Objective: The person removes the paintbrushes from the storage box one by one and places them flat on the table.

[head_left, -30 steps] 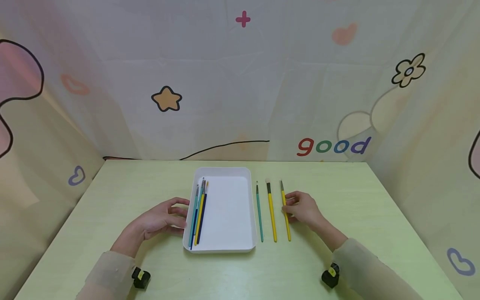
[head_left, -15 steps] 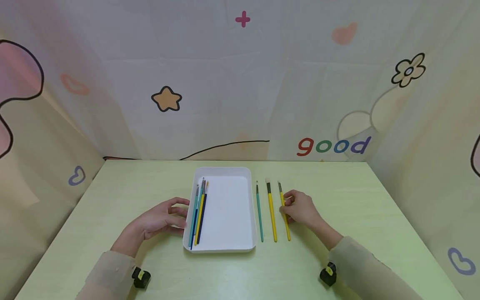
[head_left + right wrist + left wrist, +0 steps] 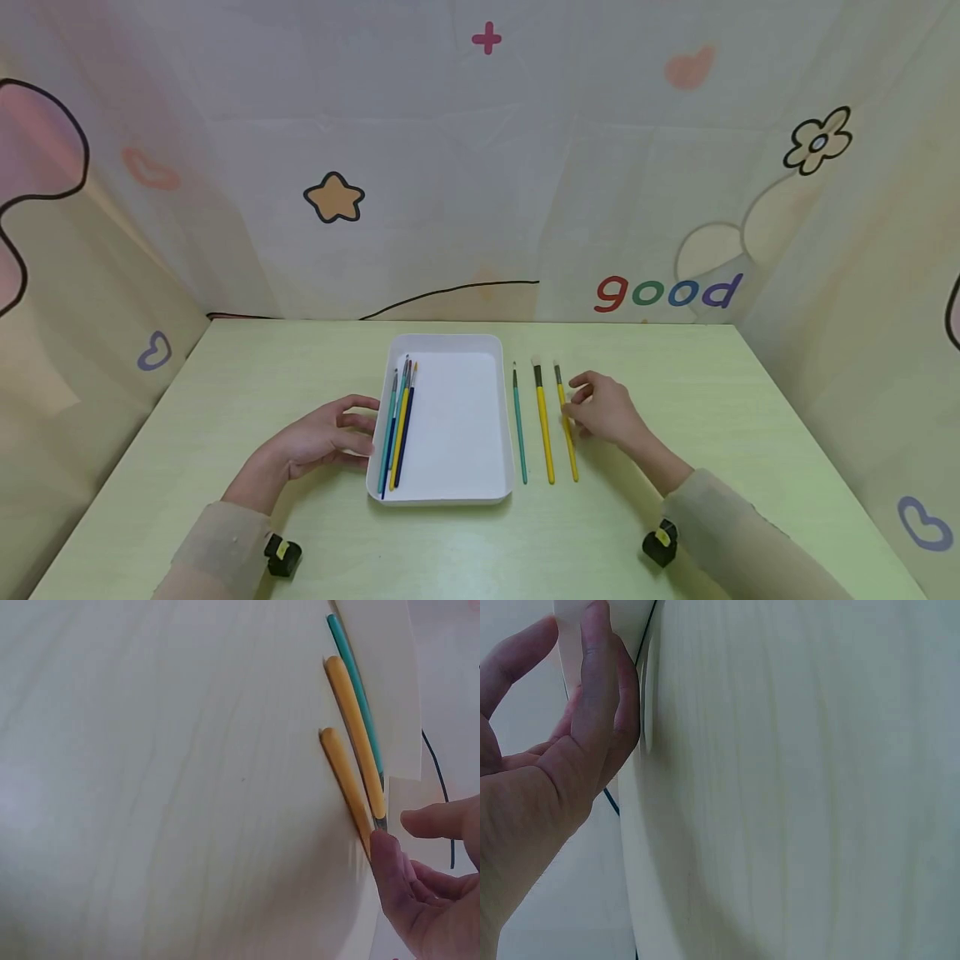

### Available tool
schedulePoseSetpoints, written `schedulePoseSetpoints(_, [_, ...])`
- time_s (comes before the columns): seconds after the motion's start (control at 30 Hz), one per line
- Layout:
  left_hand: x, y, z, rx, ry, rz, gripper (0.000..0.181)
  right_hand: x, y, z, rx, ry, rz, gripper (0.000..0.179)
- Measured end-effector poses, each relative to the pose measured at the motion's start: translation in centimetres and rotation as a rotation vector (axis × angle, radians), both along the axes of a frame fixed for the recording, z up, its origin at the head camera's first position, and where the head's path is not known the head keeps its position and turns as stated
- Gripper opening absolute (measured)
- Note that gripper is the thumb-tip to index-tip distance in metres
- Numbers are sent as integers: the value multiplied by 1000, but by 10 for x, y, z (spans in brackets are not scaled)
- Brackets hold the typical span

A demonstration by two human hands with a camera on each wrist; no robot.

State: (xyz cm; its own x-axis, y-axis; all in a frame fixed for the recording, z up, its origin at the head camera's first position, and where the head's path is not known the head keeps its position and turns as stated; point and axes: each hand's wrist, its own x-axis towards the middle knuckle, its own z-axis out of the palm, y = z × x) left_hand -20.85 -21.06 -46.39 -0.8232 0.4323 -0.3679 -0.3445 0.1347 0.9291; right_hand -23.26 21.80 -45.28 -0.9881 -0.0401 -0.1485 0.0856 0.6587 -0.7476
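Note:
In the head view my left hand point(image 3: 333, 433) rests against the left wall of a white tray point(image 3: 457, 492); its fingers are loosely bent and touch the side in the left wrist view. Several paintbrushes point(image 3: 400, 433), teal, yellow and dark blue, lie side by side along the tray's left part. Right of the tray a teal paintbrush point(image 3: 519, 433), a wide yellow paintbrush point(image 3: 543, 425) and a thinner yellow paintbrush point(image 3: 572, 454) lie roughly parallel on the table. Beside the thinner one is my right hand point(image 3: 606, 410), thumb and forefinger spread apart, a fingertip close to its handle point(image 3: 345, 780).
Everything stands on a pale wooden table point(image 3: 450, 554). A printed curtain point(image 3: 450, 208) hangs behind it and along both sides. A small black camera is strapped to each wrist.
The thinner yellow paintbrush has shifted slightly left, nearer the wide one. My right hand's finger and thumb have parted from it and the hand has lifted a little. My left hand stays put.

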Motion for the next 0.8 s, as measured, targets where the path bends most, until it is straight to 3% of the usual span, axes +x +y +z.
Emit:
schedulePoseSetpoints(0.23, [0, 0, 0, 1, -3, 4, 79, 1, -14, 5, -226, 39, 38, 36])
schedulePoseSetpoints(0.5, [-1, 1, 0, 2, -5, -2, 79, -4, -38, 18, -452, -115, 132, 41])
schedulePoseSetpoints(0.6, [-1, 2, 0, 4, -6, -4, 79, -6, -48, 23, -476, -157, 177, 44])
schedulePoseSetpoints(0.8, [0, 0, 1, 4, -2, -9, 78, -7, -64, 30, -413, -174, 246, 52])
